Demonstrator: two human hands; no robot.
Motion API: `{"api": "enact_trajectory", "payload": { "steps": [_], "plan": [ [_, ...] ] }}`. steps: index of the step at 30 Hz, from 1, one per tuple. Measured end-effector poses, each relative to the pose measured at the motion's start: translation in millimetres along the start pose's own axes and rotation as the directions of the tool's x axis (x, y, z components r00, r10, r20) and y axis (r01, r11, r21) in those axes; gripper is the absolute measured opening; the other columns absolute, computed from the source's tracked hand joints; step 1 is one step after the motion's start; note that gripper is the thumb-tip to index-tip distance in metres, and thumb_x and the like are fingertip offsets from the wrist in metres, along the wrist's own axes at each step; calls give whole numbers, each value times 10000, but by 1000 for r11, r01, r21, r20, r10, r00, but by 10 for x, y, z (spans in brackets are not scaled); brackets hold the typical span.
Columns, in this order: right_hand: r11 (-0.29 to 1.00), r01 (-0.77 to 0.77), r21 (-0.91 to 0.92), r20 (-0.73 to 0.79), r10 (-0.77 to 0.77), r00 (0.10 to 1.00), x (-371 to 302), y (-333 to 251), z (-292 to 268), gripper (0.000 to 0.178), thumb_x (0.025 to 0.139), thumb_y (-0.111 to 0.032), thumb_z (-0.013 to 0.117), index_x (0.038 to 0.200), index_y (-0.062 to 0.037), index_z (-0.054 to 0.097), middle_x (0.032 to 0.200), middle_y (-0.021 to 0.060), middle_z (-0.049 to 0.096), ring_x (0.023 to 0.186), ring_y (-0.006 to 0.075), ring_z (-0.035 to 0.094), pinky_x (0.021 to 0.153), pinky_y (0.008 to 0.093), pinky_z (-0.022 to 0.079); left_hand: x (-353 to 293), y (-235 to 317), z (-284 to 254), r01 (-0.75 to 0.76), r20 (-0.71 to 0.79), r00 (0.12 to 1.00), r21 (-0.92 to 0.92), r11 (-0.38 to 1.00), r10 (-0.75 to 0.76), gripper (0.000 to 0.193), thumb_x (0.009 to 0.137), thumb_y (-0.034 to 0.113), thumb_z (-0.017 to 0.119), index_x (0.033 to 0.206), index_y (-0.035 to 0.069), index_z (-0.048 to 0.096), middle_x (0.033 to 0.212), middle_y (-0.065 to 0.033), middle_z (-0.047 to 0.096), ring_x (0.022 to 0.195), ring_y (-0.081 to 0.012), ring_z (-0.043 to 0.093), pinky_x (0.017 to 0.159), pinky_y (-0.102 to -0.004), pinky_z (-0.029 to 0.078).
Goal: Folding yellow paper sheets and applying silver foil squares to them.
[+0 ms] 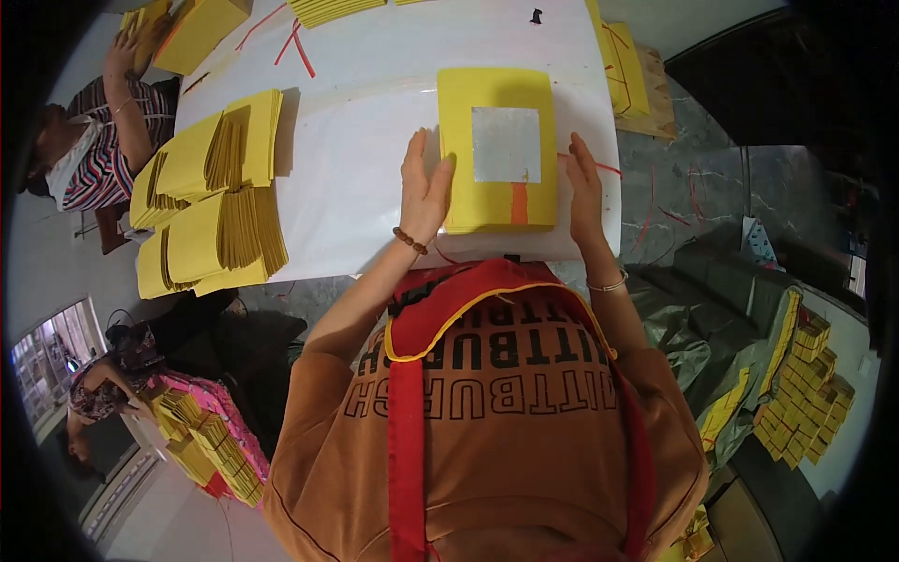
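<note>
A stack of yellow paper [459, 201] lies on the white table, right of its middle. Its top sheet carries a silver square [506, 140] with an orange strip [519, 203] below. At the stack's left side my left hand [426, 190] is open, fingers stretched forward, the thumb at the stack's edge. Across from it my right hand [585, 192] is also open, palm facing the stack, with a small gap between them. A red string [607, 170] runs out from the stack's right side past my right hand.
Folded yellow paper bundles [201, 225] stand at the table's left. More red strings [298, 51] and a small black object [536, 16] lie farther back. One person [103, 140] works at the far left, another [108, 379] lower left. Tied yellow bundles [801, 403] are piled at the right.
</note>
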State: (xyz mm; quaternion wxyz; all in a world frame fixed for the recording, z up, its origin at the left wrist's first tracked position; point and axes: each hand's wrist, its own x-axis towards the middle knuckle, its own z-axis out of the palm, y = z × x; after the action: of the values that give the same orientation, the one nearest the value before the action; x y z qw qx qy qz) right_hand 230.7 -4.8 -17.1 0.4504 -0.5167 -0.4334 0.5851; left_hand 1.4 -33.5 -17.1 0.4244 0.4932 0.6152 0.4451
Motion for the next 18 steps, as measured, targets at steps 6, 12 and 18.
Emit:
{"api": "enact_trajectory", "payload": {
  "steps": [6,12,18],
  "plan": [
    [994,-81,-78,34,84,996,-47,-95,179,588,983,-374,283,1434,-25,140,1485,122,191,1366,228,184,1097,312,163,-110,-59,50,18,10,1000,-20,1000,-18,689,939,365,401,1391,-84,139,1455,-238,186,1358,-316,173,1099,-344,157],
    [987,-60,-150,43,67,997,-48,20,147,570,989,-387,233,1442,-54,135,1497,101,165,1370,223,169,1099,308,155,-156,-117,127,30,21,999,-42,999,-29,691,954,414,335,1395,-80,138,1463,-236,165,1366,-314,150,1104,-345,138],
    [820,409,-401,198,-358,913,-106,-165,-113,442,962,-296,347,1314,-35,397,1376,133,386,1348,282,237,1103,384,135,-97,11,-197,-148,-89,984,67,987,154,408,866,148,537,1246,10,480,1242,-166,479,1115,-273,452,929,-365,380]
  ]
}}
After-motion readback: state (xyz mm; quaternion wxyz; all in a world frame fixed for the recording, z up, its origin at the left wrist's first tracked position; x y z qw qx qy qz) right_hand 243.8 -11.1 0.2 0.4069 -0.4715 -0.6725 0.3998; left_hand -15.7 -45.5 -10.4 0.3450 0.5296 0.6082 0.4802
